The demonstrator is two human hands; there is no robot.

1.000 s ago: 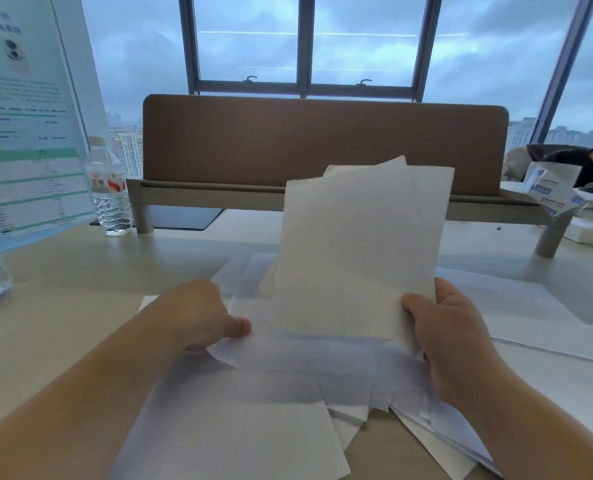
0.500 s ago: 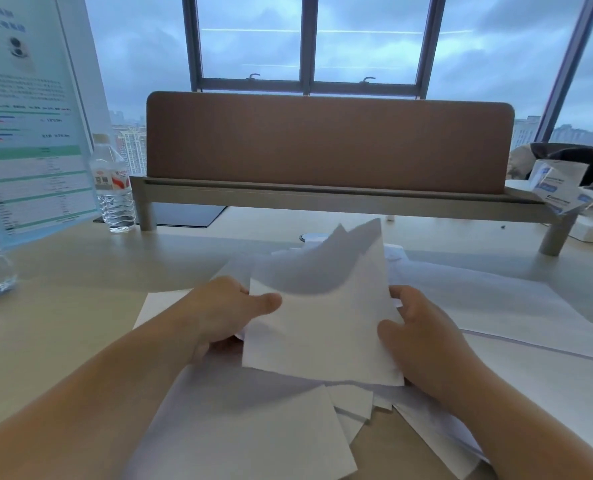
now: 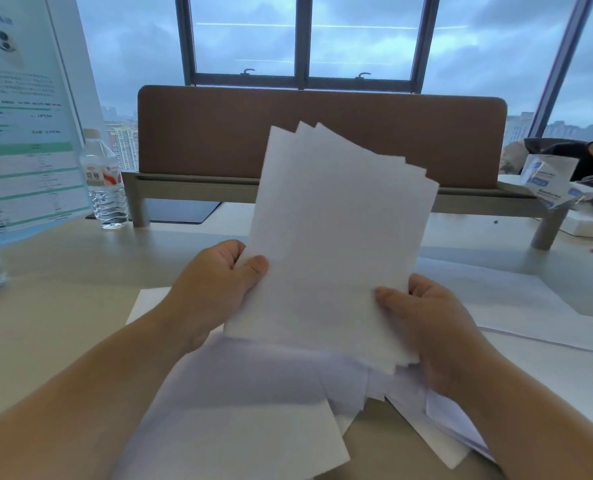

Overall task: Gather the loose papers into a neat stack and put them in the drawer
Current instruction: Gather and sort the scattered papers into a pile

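Head view, one item set: loose white papers, partly gathered.

Held bundle (image 3: pixel 336 244): several sheets stood nearly upright above the table (image 3: pixel 52 323), tilted a little to the right. Top corners fan out in three or four offset points; the lower right edge shows staggered layers. Not yet squared.

Left hand (image 3: pixel 215 292): closed on the bundle's lower left edge, thumb on the near face, fingers behind and out of sight.

Right hand (image 3: pixel 426 327): closed on the lower right edge, thumb pressed flat to the near face, fingers hidden behind.

Remaining sheets (image 3: pixel 239 410): lying flat and overlapping on the table beneath and around both hands, some spreading off to the right. Drawer: not in view.

Handling, as judged: very light, thin and limp; a single sheet will droop or curl unless supported, while a bundle stiffens somewhat when stood on edge. Smooth faces slide readily over one another, which helps alignment but lets sheets slip out of a loose pinch. Edges and corners crease easily. Best hold appears to be both long sides, low down, grip slack enough for the sheets to settle when tapped on the table.

Background: water bottle (image 3: pixel 104 188), printed stand-up sign (image 3: pixel 21 126), brown desk divider (image 3: pixel 323 133).
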